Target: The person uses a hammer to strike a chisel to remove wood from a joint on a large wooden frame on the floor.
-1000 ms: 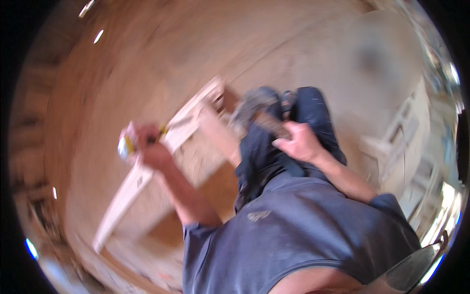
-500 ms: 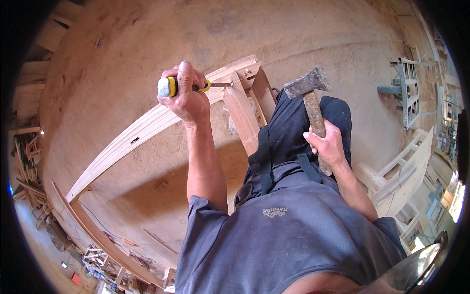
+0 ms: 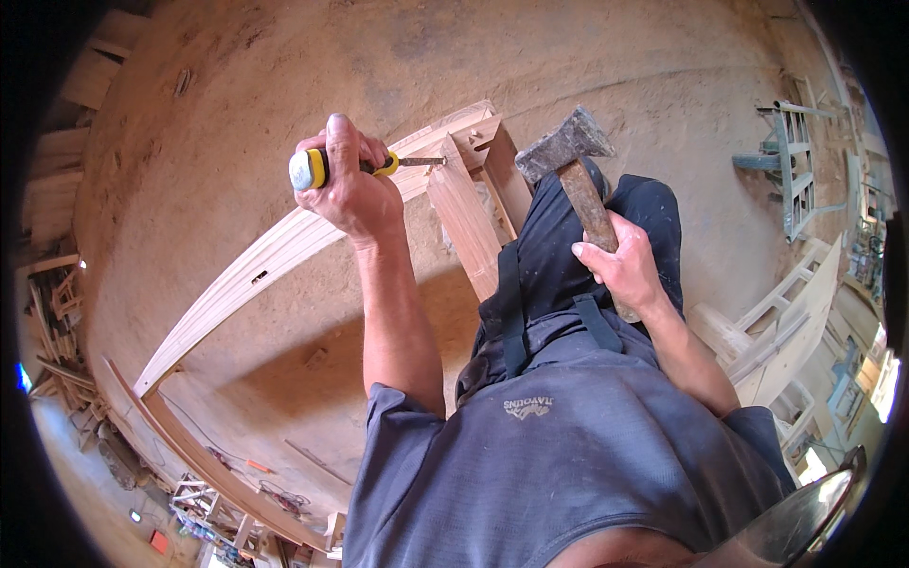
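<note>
My left hand [image 3: 355, 185] is closed round the yellow and black handle of a chisel [image 3: 418, 161], whose metal-capped end points left. The chisel's blade runs rightward, its tip at the corner where a short reddish wooden crosspiece [image 3: 464, 222] meets a long pale beam [image 3: 246, 270]. Whether the tip is in the wood or only touching it, I cannot tell. My right hand [image 3: 625, 263] grips the worn wooden handle of a hatchet [image 3: 566, 147]. Its grey, scuffed head is raised over my dark-trousered knee, apart from the chisel.
Brown dusty ground [image 3: 606, 47] surrounds the frame. A metal rack-like frame [image 3: 791, 170] stands at the right, with pale boards [image 3: 791, 331] nearer me. Wood scraps [image 3: 62, 308] lie along the left edge. A long brown plank [image 3: 204, 464] crosses the lower left.
The hatchet in my right hand has shifted left and a little farther from me, its head tilted differently. My left hand and the chisel handle have moved slightly left.
</note>
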Demonstrator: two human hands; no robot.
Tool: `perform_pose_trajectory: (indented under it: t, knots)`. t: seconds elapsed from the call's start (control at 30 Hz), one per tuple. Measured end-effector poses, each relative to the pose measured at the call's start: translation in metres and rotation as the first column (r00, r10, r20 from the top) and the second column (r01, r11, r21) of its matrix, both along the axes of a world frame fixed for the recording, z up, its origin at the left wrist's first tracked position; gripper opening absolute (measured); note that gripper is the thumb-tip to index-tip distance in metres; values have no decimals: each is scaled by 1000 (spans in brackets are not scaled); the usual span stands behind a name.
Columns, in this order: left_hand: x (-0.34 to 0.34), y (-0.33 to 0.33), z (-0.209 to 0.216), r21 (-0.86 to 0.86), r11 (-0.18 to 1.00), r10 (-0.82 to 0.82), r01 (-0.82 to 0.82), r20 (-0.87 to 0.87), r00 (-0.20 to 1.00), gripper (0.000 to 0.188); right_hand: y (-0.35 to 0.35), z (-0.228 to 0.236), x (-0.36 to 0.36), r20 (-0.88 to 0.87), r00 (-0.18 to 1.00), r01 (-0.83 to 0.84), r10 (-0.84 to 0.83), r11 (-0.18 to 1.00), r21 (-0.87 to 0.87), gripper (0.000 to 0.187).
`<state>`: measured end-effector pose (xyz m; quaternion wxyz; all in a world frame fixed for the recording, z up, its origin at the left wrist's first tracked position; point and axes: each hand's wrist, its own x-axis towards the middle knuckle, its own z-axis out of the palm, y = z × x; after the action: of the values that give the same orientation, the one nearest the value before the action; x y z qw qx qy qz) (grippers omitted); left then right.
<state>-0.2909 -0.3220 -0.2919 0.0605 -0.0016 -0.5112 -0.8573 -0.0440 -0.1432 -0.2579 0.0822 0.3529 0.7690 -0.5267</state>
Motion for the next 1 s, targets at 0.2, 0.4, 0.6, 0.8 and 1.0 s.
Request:
perform_pose_trajectory:
  t: [0.2,0.4,0.6,0.8,1.0]
  knots:
    - [9,18,2,-107,983,149,-151,-20,989,22,11,10,-27,-58,993,-97,106,986,133,31]
    - [33,27,-5,-123,991,31,-51,-158,987,19,18,54,-70,-340,926,-60,162,955,291,27]
    - [37,23,-32,-334,937,32,-101,-204,978,15,14,103,-112,-436,639,-282,633,721,633,17]
    - [35,14,-4,-479,815,-392,326,-40,919,27,20,121,-113,-115,647,-401,754,464,790,13]
    - [30,13,11,-591,634,-500,499,179,848,23,13,108,-92,-166,717,-341,677,548,764,22]
